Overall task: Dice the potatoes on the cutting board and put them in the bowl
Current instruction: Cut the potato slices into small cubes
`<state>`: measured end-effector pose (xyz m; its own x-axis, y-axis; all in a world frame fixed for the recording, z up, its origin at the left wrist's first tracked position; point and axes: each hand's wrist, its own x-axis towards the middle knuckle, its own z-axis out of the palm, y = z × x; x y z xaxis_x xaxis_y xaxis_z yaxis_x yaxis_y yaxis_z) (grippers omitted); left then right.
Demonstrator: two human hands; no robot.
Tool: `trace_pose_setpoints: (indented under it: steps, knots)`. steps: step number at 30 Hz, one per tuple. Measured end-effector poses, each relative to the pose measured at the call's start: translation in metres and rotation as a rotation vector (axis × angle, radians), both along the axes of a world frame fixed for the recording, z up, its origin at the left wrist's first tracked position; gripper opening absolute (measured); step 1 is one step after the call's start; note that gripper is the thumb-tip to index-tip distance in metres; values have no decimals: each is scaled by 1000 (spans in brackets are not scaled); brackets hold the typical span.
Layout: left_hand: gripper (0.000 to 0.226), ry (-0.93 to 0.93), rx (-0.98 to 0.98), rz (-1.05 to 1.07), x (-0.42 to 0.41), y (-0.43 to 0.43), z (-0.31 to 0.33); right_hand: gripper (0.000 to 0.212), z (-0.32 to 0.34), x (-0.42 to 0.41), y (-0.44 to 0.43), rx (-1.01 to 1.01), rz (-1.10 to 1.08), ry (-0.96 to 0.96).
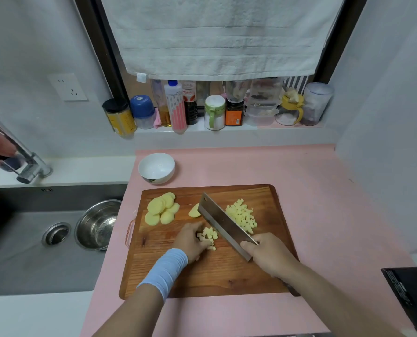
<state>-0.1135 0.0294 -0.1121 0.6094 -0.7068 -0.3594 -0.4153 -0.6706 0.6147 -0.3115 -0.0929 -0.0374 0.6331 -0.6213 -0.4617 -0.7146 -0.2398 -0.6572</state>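
Note:
A wooden cutting board (226, 271) lies on the pink counter. Round potato slices (160, 209) are stacked at its far left, and one potato end piece (194, 211) lies beside the blade. A heap of diced potato (242, 216) sits to the right of the cleaver (223, 223). My right hand (267, 254) grips the cleaver's handle, blade slanted across the board. My left hand (190, 240), with a blue wristband, curls its fingers over a small cluster of cut potato (208, 235) left of the blade. An empty white bowl (156, 167) stands beyond the board.
A steel sink (32, 239) with a metal bowl (96, 224) and a tap (30, 166) lies to the left. Jars and bottles (214, 110) line the sill under a hanging towel. A black appliance (411, 295) sits at the near right.

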Motion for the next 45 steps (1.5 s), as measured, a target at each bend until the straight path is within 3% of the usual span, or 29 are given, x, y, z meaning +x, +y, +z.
trace_pose_setpoints:
  steps: [2,5,11,16,20,24,27,33,39,45]
  knots:
    - [36,-38,-58,154,12,13,3,35,-2,3,8,24,31,2]
    - [24,-67,-48,369,28,41,9,41,-7,9,27,50,80,14]
    - [20,-83,45,352,36,62,12,40,-17,13,57,116,130,22]
    - [25,-71,47,255,31,46,12,39,-14,3,48,57,51,53]
    - [16,-104,97,78,28,30,13,42,-12,-6,26,-64,-35,70]
    - [25,-176,181,-96,10,13,6,43,-8,-13,8,-79,-133,46]
    - [24,-171,114,-1,-2,-8,-1,44,-4,-16,3,-85,-127,29]
    - [15,19,21,187,-9,-33,2,44,-5,-19,10,-54,-41,3]
    - [20,-101,32,351,35,-2,10,44,-16,-11,27,-18,106,60]
    - [23,-150,-32,248,38,-9,10,42,-18,-10,20,-93,58,135]
